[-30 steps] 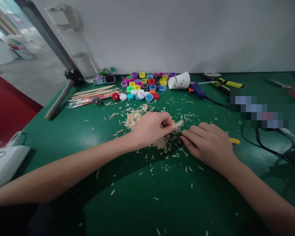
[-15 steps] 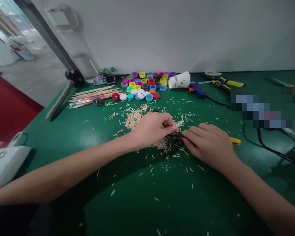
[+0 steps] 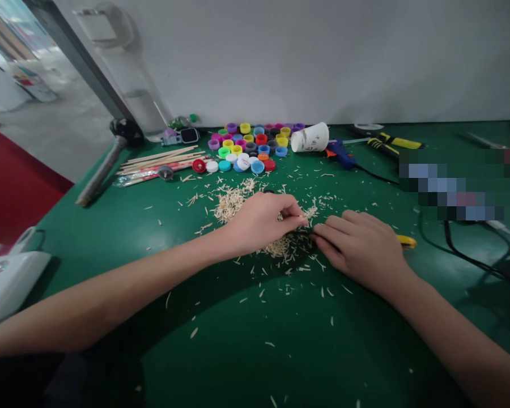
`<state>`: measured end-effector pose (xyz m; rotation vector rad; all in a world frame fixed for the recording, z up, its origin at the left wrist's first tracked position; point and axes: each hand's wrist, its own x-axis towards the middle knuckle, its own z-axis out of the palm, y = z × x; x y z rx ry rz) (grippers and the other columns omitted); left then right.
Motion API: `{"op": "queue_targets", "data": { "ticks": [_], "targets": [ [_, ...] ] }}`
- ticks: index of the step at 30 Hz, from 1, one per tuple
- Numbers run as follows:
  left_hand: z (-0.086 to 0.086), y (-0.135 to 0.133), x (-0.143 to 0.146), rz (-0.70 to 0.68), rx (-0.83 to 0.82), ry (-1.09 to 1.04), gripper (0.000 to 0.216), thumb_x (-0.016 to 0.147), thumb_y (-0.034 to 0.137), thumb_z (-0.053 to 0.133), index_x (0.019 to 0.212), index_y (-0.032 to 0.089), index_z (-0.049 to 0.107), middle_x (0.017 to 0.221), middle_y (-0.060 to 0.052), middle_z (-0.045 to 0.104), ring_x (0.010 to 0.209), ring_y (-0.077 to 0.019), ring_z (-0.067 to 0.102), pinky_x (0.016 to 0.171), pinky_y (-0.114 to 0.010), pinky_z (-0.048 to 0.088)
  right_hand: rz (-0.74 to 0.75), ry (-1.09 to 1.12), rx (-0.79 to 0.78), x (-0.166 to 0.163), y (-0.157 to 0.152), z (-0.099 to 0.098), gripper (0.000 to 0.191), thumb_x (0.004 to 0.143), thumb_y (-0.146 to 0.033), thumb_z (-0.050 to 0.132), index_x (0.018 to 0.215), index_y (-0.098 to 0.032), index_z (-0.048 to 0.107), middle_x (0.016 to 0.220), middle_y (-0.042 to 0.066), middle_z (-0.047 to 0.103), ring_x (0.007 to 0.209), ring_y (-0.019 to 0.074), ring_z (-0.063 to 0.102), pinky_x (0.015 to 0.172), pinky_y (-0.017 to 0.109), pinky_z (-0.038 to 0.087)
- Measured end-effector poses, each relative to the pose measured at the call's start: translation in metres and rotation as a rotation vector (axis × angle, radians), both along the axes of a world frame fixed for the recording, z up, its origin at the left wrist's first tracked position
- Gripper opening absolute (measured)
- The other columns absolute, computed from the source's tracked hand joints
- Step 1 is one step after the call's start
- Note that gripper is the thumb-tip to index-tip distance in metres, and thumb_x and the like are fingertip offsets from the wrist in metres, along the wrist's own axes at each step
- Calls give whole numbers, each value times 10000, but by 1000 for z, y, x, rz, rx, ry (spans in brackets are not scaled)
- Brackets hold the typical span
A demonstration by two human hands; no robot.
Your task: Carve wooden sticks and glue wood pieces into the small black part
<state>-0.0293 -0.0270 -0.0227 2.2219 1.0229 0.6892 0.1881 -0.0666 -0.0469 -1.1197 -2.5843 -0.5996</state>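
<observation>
My left hand (image 3: 266, 222) is closed in a pinch over the wood shavings (image 3: 232, 204). Between its thumb and forefinger shows the pale tip of a thin wooden stick (image 3: 301, 216), mostly hidden by the fingers. Close to its right, my right hand (image 3: 361, 241) is wrapped round a utility knife, whose yellow end (image 3: 407, 242) sticks out beyond the hand. A dark, narrow part shows at the right fingertips, close to the left thumb; whether it touches the stick I cannot tell. Shavings lie under and around both hands.
Coloured bottle caps (image 3: 261, 139) stand at the back, beside a tipped paper cup (image 3: 310, 137). A blue glue gun (image 3: 342, 156) and yellow-black tools (image 3: 402, 140) lie further right. Wooden sticks (image 3: 161, 157), a watch (image 3: 190, 136) and a hammer (image 3: 104, 170) are at left. Cables (image 3: 471, 258) run along the right.
Both hands stay almost in the same place and keep their grips. The whole view has shifted very slightly.
</observation>
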Motion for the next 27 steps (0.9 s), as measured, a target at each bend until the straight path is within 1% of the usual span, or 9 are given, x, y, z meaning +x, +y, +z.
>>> {"op": "queue_targets", "data": {
  "ticks": [4,10,13,17,20,24,27],
  "targets": [
    [0,0,0,-6,7,7,153,872,292,546,817,198,654,845,25,719,754,-104,646,630,-223,446,5,-3,37,-1,0,0,172,881,-288,522,802,-192,642,668,2,577,666,154,428,604,307,246],
    [1,0,1,-22,1,13,161,882,283,522,862,202,660,872,19,722,778,-109,651,643,-226,453,4,-11,40,-1,0,0,171,883,-295,519,806,-196,636,667,1,571,661,154,423,609,308,241],
    [0,0,1,-32,1,15,168,889,277,513,884,203,664,886,16,724,785,-110,653,646,-225,456,0,-26,10,0,0,0,192,891,-299,507,771,-199,620,657,-1,559,655,153,418,606,308,233],
    [-1,0,0,-41,27,8,164,889,266,518,898,198,667,892,20,726,792,-105,654,654,-217,456,-1,-13,24,0,1,1,179,889,-301,511,792,-196,619,670,-2,565,657,155,417,608,305,234],
    [-2,0,0,-49,26,-4,163,889,262,520,893,188,666,886,17,725,789,-102,654,650,-207,458,-1,-15,-10,-1,1,1,195,893,-307,502,778,-198,616,671,-1,563,657,156,417,603,306,227],
    [-2,0,0,-54,38,-5,164,892,257,521,902,184,667,899,17,727,800,-96,655,652,-197,454,-3,5,39,-1,1,1,173,884,-302,519,790,-199,621,654,-4,553,651,154,412,610,305,236],
    [-2,0,0,-64,42,3,167,896,251,511,908,186,664,900,23,726,798,-92,652,661,-198,454,1,-12,6,-1,1,0,189,888,-304,508,768,-200,611,663,-4,556,652,154,414,609,305,240]
  ]
}}
